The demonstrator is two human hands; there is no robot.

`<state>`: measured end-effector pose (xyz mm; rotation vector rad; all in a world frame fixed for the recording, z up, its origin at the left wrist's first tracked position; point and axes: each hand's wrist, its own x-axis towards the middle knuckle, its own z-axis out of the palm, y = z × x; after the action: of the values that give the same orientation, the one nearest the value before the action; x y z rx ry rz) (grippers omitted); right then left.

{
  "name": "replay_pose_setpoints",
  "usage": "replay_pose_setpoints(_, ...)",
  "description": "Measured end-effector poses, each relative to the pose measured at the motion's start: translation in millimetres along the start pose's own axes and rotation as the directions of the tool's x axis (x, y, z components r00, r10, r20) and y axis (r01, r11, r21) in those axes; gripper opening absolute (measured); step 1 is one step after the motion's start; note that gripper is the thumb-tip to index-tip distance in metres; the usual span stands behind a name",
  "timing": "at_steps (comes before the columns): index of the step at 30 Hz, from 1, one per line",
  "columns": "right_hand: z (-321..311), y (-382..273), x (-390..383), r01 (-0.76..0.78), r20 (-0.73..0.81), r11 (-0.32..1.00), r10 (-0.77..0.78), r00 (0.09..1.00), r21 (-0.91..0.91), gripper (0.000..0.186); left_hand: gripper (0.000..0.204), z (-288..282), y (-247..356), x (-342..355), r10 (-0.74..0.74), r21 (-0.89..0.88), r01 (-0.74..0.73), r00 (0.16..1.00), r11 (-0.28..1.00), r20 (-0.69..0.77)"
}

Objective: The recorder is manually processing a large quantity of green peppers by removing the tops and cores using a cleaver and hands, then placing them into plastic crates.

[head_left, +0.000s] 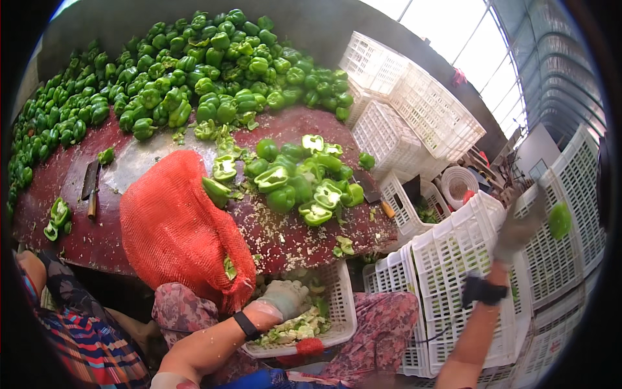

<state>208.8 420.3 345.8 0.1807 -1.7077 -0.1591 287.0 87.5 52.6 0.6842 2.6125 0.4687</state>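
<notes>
My left hand [287,299], in a pale glove, is closed over a white plastic basket [348,299] between my knees. Pale green pepper cores and scraps [299,328] lie in it. What the fingers hold, if anything, is hidden. On the right my gloved right hand [520,223] is raised above white crates, blurred, its fingers stretched out. Just right of it is a green bell pepper [559,220], apart from the fingers. Halved peppers [272,178] and whole ones lie on the dark red table [285,240], beside a red mesh sack [178,217].
A large heap of green peppers [214,65] covers the table's far side. A knife [91,188] lies at left, another [376,198] at the right edge. White crates [414,97] are stacked behind; more crates [453,259] stand at right. Another person's striped clothing [91,337] shows lower left.
</notes>
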Motion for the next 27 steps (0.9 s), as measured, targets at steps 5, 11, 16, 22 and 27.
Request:
replay_pose_setpoints(5,126.2,-186.8,-218.9,-0.236,0.647,0.743,-0.326,0.689,0.626,0.050,0.047,3.7,-12.8,0.0,-0.057,-0.098,0.049,0.995,0.994,-0.084)
replay_pose_setpoints(11,163.0,-253.8,-276.8,-0.038,0.859,0.937,-0.302,0.413,0.347,0.069,0.044,-25.0,-15.2,-0.3,-0.262,-0.158,0.239,0.955,0.958,-0.140)
replay_pose_setpoints(16,127.3,-230.3,-238.2,-0.930,0.978,0.353,-0.208,0.028,0.102,0.054,0.058,-33.9,-27.0,5.0,-0.416,-0.356,0.304,0.859,0.884,-0.299)
replay_pose_setpoints(22,38.4,-234.4,-207.8,-0.640,0.880,-0.697,-0.470,0.067,-0.324,0.052,0.083,-20.5,-18.8,17.6,-0.181,-0.910,-0.413,0.894,0.026,-0.411)
replay_pose_setpoints(27,-0.7,-245.6,-194.1,-0.797,0.934,-0.570,-0.357,0.022,-0.199,0.056,0.074,-16.6,0.9,-3.9,-0.219,-0.683,-0.454,0.719,0.572,-0.660)
